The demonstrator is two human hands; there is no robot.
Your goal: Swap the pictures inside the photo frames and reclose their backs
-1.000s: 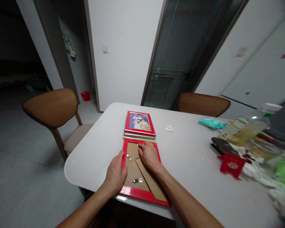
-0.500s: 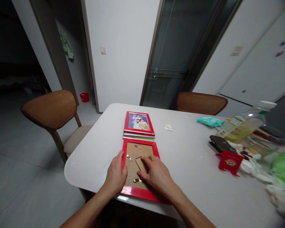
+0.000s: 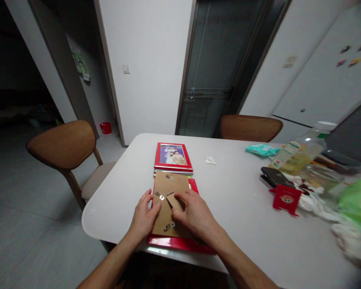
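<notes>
A brown picture frame backing board (image 3: 172,185) with metal turn clips is lifted out of line with the red picture frame (image 3: 180,243) beneath it, at the table's near edge. My right hand (image 3: 195,212) pinches the board's fold-out stand flap near its middle. My left hand (image 3: 144,214) rests at the left side of the frame, thumb and fingers apart along the board's left edge. Just beyond lies a red-framed photo (image 3: 173,155) of people on a purple background, on top of other frames.
On the white table (image 3: 234,224) are a crumpled tissue (image 3: 210,160), a teal packet (image 3: 262,150), a clear bottle with yellowish liquid (image 3: 301,150), a dark phone-like object (image 3: 276,178), a red item (image 3: 286,199) and a green bag (image 3: 356,204). Wooden chairs stand at left (image 3: 63,144) and behind (image 3: 251,127).
The backing board has come up out of the red frame with my right hand and now covers the frame's far and left edges. My left hand's grip on the frame edge has loosened.
</notes>
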